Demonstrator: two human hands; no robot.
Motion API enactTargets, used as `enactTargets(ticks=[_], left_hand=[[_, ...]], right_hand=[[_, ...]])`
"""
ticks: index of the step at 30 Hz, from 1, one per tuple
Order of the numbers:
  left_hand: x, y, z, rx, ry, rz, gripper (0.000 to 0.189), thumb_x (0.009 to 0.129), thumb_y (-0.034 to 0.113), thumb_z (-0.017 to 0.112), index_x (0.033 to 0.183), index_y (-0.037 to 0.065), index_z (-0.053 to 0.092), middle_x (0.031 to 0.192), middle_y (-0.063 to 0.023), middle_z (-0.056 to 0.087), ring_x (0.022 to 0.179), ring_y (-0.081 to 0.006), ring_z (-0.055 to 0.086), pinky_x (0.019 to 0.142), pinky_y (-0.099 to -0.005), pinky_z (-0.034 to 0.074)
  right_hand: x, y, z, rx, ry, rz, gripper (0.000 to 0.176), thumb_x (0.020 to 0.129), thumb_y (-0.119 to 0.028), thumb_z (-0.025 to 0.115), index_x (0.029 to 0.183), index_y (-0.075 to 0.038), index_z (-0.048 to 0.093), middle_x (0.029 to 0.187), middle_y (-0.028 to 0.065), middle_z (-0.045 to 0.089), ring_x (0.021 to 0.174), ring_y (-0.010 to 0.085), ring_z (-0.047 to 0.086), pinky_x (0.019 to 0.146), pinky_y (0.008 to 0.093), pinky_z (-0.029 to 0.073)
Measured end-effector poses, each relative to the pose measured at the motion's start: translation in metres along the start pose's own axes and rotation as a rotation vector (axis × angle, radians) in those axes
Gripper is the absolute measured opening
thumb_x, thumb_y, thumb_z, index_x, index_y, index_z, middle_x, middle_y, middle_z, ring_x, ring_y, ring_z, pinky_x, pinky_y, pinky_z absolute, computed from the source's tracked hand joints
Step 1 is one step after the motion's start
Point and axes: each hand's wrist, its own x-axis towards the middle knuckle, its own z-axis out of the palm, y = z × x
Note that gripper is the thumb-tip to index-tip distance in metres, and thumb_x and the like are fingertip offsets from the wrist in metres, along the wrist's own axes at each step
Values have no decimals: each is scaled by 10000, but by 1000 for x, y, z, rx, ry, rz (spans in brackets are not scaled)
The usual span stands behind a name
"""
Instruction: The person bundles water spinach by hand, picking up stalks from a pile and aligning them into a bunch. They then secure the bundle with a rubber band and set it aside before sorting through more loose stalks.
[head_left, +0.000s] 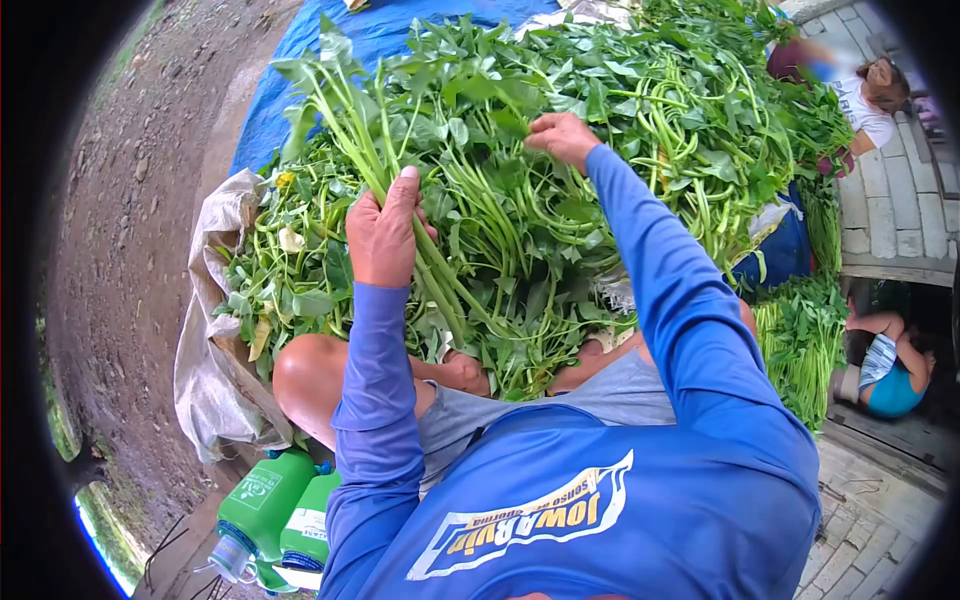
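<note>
My left hand (384,240) is closed around a bunch of water spinach (352,138), its thumb lying along the long green stems. The leafy tops point up and away, while the cut ends hang down toward my lap. Farther right, my right hand (566,138) hovers over the leaves with its fingers curled together. Blurred greenery is beside its fingertips, and whether they pinch a leaf is hidden. A large heap of water spinach (660,130) spreads under and around both hands.
A blue tarp (262,120) lies beneath the heap, and a pale sack (205,330) is at its left edge. Green plastic jugs (262,500) stand beside my knee. More stems (800,340) are stacked at right. Two people (868,105) are at the right side.
</note>
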Motion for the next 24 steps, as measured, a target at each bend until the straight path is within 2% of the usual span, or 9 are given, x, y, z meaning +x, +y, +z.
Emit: enactTargets(ticks=[5,6,7,13,17,19,21,23,24], left_hand=[[2,-1,4,-16,-49,60,359,983,379,739,878,54,629,675,-24,603,492,-116,589,454,-252,485],[1,-2,5,-11,-42,50,355,984,379,737,876,58,632,673,-23,606,494,-116,593,454,-252,485],[0,-3,5,-20,-57,42,348,989,367,734,885,50,635,680,-23,601,500,-111,583,458,-256,488],[-11,1,12,75,-160,85,342,956,356,779,886,44,658,709,-16,614,530,-93,566,493,-262,483],[-18,-4,17,70,-264,89,326,918,343,821,911,47,685,730,-10,641,582,-84,591,541,-248,492],[-27,-3,24,42,-278,57,313,916,328,822,914,44,690,737,-12,650,578,-82,588,537,-247,490],[-32,-7,27,89,-285,65,301,923,322,815,905,48,691,732,-9,648,581,-80,585,540,-246,490],[-31,-16,27,59,-310,95,289,931,315,807,903,51,693,725,-6,645,584,-76,577,544,-242,483],[-30,-17,27,57,-321,97,287,932,313,806,905,50,694,724,-5,645,586,-74,576,545,-242,482]], right_hand=[[-70,-77,-81,227,77,-82,487,932,-246,774,1351,-27,657,1210,132,729,1071,244,689,910,365,565],[-83,-87,-92,231,146,-106,434,944,-270,766,1304,-43,685,1120,94,744,961,179,693,858,322,569],[-88,-90,-108,253,125,-124,374,943,-318,776,1262,-133,713,1034,6,741,999,92,680,852,328,560],[-129,-107,-151,759,-32,-260,272,1029,-268,665,1231,-89,700,1051,36,753,910,130,706,820,292,556],[-149,-88,-130,985,-275,-296,331,1062,-245,607,1335,-59,610,1126,79,734,1012,185,695,860,329,558],[-156,-86,-105,885,-165,-174,317,1048,-191,616,1331,-59,564,1197,82,720,1106,233,697,942,390,586],[-147,-66,-90,970,-151,8,288,1040,-151,623,1312,-71,566,1235,75,707,1038,209,716,898,385,606],[-147,-55,-71,839,-167,3,207,1022,-201,656,1217,-136,634,1059,15,742,803,101,683,709,276,528],[-148,-51,-63,790,-93,16,198,1015,-215,665,1197,-139,653,1019,-1,740,813,93,684,694,265,520]])
